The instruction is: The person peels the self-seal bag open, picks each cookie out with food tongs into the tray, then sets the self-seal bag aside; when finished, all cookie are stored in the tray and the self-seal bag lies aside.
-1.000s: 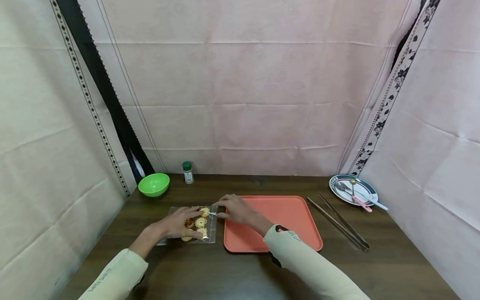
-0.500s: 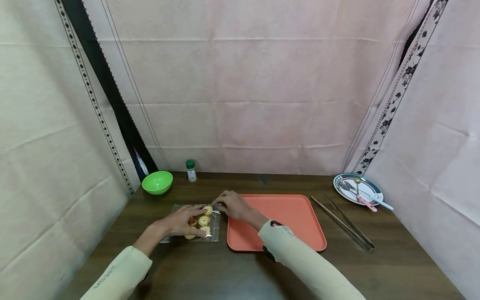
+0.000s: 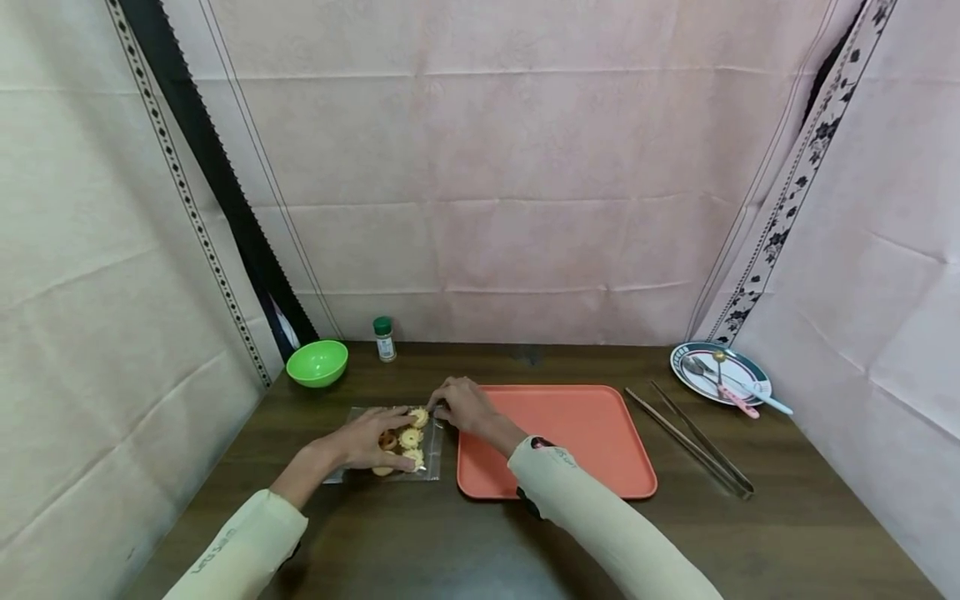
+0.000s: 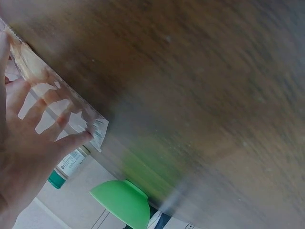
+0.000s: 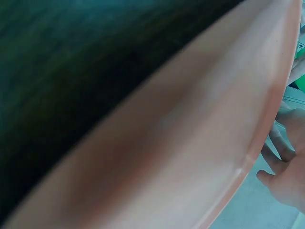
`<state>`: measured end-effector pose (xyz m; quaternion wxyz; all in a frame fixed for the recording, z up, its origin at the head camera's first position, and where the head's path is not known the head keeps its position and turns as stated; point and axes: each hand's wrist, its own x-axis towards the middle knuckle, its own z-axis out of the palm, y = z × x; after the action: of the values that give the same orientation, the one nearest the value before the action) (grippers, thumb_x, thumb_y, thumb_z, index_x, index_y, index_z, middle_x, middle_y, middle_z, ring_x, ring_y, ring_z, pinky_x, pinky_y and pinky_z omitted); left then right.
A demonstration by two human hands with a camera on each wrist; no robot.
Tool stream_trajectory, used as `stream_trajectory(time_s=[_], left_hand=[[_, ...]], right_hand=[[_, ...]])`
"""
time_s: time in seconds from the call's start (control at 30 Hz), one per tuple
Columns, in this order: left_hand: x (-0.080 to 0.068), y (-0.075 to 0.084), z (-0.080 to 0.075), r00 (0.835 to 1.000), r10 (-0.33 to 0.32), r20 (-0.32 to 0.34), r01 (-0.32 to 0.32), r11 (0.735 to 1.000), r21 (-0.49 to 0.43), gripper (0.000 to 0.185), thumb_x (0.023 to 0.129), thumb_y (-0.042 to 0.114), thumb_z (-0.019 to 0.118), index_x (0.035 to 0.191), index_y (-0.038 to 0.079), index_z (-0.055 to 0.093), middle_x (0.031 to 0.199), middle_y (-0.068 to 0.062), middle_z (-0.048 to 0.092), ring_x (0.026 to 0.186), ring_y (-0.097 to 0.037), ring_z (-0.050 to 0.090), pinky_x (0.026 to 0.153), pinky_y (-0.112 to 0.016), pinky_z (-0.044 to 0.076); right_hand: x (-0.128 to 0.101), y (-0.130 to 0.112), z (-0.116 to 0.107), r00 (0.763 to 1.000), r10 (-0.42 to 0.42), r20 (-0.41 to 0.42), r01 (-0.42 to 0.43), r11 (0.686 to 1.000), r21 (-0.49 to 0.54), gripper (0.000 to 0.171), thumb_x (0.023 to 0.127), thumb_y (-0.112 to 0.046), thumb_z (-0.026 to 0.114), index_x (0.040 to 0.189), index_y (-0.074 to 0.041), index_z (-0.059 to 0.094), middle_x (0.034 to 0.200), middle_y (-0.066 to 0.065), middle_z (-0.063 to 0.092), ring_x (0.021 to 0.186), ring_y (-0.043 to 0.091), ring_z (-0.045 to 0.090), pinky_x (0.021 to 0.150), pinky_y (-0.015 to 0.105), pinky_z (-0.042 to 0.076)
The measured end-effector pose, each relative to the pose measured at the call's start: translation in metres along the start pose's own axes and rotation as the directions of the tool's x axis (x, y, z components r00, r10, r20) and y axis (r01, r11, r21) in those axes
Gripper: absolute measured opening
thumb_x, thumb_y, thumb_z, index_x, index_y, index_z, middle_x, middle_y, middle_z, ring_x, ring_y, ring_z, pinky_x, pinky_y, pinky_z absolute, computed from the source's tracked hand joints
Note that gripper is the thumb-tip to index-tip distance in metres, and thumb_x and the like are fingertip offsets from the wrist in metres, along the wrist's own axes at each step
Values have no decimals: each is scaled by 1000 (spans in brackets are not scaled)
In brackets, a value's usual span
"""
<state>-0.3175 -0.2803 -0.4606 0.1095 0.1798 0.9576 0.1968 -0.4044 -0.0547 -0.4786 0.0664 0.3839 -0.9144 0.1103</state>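
A clear plastic bag (image 3: 431, 468) of round cookies (image 3: 410, 437) lies flat on the table, left of the salmon-pink tray. My left hand (image 3: 366, 443) rests over the left part of the bag, fingers spread and the thumb near its lower side. In the left wrist view, those fingers (image 4: 52, 129) lie spread along the bag's shiny edge. At the bag's upper right corner, my right hand (image 3: 467, 406) pinches the plastic between bent fingers and thumb. The right forearm passes above the tray (image 3: 577, 446). Some cookies are hidden under the left hand.
A green bowl (image 3: 317, 364) and a small green-capped jar (image 3: 384, 340) stand at the back left. Metal tongs (image 3: 701, 450) lie right of the tray. At the back right, a plate (image 3: 678, 358) bears a fork and other utensils with pink and blue handles.
The right fingertips have shifted slightly up toward the bag's upper corner and bent more. The left hand stays over the bag. The head view has shifted slightly.
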Motion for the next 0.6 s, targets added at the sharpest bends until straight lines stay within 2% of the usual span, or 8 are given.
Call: stream_trajectory(time_s=[0.17, 0.37, 0.6], left_hand=[[2, 1, 1, 1000, 13, 9, -13, 1000, -5, 90, 85, 64, 78, 157, 19, 47, 167, -15, 33, 150, -49, 26, 111, -75, 28], [2, -1, -1, 1000, 17, -1, -17, 1000, 7, 91, 85, 65, 77, 158, 19, 46, 167, -14, 32, 151, -49, 25, 111, -76, 27], [5, -1, 1, 1000, 7, 1, -7, 1000, 16, 92, 85, 65, 77, 158, 18, 46, 166, -16, 32, 150, -51, 26, 110, -77, 27]], right_hand=[[-2, 3, 1, 1000, 15, -4, -15, 999, -41, 9, 101, -28, 70, 105, -27, 78, 102, -11, 72, 103, 11, 62, 115, 45, 42], [1, 0, 0, 1000, -11, 4, 11, 997, -73, 11, 102, -29, 68, 110, -26, 76, 107, -8, 70, 101, 12, 62, 106, 38, 48], [5, -1, 1, 999, 26, 26, -22, 989, -143, 11, 103, -29, 67, 110, -30, 76, 111, -8, 68, 113, 13, 62, 120, 46, 36]])
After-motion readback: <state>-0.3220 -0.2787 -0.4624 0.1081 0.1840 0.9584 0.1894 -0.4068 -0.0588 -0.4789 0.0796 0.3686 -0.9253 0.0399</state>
